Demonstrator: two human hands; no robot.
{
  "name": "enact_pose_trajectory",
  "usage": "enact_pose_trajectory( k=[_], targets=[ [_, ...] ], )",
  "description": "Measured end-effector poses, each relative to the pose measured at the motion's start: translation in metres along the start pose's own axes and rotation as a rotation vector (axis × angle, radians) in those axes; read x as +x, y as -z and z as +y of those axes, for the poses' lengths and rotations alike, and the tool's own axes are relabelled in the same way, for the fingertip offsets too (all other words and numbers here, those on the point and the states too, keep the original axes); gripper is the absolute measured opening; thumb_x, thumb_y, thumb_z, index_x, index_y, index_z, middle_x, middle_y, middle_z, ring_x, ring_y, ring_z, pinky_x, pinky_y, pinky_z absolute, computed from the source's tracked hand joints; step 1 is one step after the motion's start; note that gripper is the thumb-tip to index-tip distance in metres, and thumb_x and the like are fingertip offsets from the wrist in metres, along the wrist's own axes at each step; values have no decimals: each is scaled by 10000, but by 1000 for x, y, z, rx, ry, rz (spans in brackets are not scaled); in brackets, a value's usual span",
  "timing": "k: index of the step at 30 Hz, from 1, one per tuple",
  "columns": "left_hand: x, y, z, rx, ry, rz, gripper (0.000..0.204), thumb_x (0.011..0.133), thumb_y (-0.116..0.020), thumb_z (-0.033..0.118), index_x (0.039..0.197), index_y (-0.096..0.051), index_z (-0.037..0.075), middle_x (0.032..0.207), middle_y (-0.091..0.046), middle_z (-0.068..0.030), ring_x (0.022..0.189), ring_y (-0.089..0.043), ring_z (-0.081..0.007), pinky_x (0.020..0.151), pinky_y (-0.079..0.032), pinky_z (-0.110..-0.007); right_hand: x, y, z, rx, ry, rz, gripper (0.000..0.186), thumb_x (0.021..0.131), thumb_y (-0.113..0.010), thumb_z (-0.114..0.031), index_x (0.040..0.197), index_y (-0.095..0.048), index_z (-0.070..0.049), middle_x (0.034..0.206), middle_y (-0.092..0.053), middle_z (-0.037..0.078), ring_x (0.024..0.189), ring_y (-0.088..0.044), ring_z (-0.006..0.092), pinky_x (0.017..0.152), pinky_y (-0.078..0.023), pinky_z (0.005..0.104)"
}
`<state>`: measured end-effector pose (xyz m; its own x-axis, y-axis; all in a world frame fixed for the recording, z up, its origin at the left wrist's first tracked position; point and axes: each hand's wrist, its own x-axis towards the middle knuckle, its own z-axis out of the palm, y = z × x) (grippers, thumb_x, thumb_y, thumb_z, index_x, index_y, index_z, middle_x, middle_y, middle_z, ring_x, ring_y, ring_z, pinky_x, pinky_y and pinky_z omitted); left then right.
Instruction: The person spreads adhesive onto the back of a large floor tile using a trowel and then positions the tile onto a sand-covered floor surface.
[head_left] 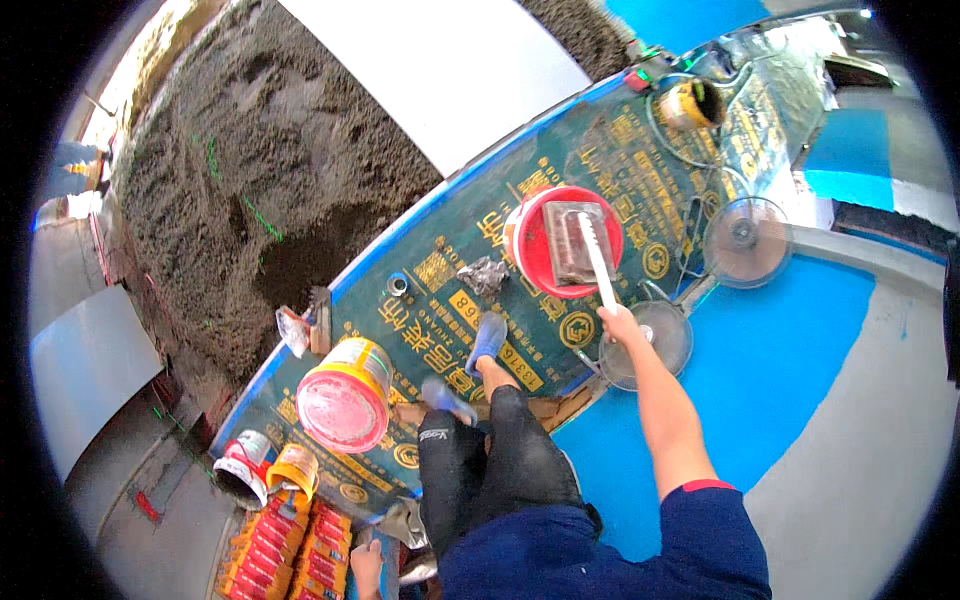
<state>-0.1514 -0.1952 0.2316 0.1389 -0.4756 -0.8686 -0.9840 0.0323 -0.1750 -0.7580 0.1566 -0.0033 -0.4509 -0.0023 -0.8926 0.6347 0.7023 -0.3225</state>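
My right hand [620, 325] is closed round the lower end of a long white handle [601, 262]. The handle lies over a grey rectangular plate [560, 272]; whether the two are joined, I cannot tell. Beneath the plate is a bucket with a red top [612, 222], standing on the dark green sheet. Low in the picture, my left hand [367, 565] is held beside stacked red-and-orange packs [262, 545]. Its fingers look curled, and anything inside them is hidden.
A pink-topped bucket [342, 410] stands left of my feet, with a white pail [240, 470] and a yellow pail [294, 466] beyond. Crumpled foil-like material [484, 276] and a tape roll [398, 284] lie ahead. Round clear discs [748, 240] are at right, a sand heap [260, 130] far left.
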Motion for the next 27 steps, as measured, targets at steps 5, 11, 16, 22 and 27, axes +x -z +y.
enact_pose_trajectory(
  k=[5,11,16,22,27],
  targets=[
    [61,-44,86,18,-252,84,362,846,-595,296,753,-631,-52,713,-619,-241,691,-622,-370,638,-467,-443,19,6,158,-743,95,334,491,867,-593,-421,1019,-613,46,920,-672,236,816,-681,309,723,-517,422],
    [129,-106,308,-266,-571,66,216,854,-622,189,878,-619,-26,823,-626,-188,801,-624,-314,726,-474,-372,13,-114,164,-706,-292,-276,627,844,-556,-472,1260,-508,-5,1193,-579,264,1113,-541,425,924,-436,451],
    [205,-198,376,-382,-630,-213,275,869,-608,179,1056,-581,-21,1027,-602,-167,1018,-584,-284,881,-445,-352,158,-252,129,-574,73,-122,711,845,-620,-351,1404,-330,-19,1268,-501,304,1179,-482,462,978,-404,490],
    [250,-159,388,-361,-648,-160,279,867,-615,171,1067,-581,-21,1036,-609,-176,1024,-589,-298,894,-442,-361,306,-331,4,-1078,606,427,511,791,-691,-245,1261,-531,-124,1294,-452,153,1163,-488,308,986,-378,493],
    [252,-143,356,-375,-558,-152,317,882,-604,229,1074,-584,-23,1022,-622,-195,1003,-592,-346,888,-446,-374,268,-316,30,-1114,466,183,268,809,-584,-203,1024,-619,-48,1055,-588,144,1084,-534,298,1058,-308,509]
  ],
)
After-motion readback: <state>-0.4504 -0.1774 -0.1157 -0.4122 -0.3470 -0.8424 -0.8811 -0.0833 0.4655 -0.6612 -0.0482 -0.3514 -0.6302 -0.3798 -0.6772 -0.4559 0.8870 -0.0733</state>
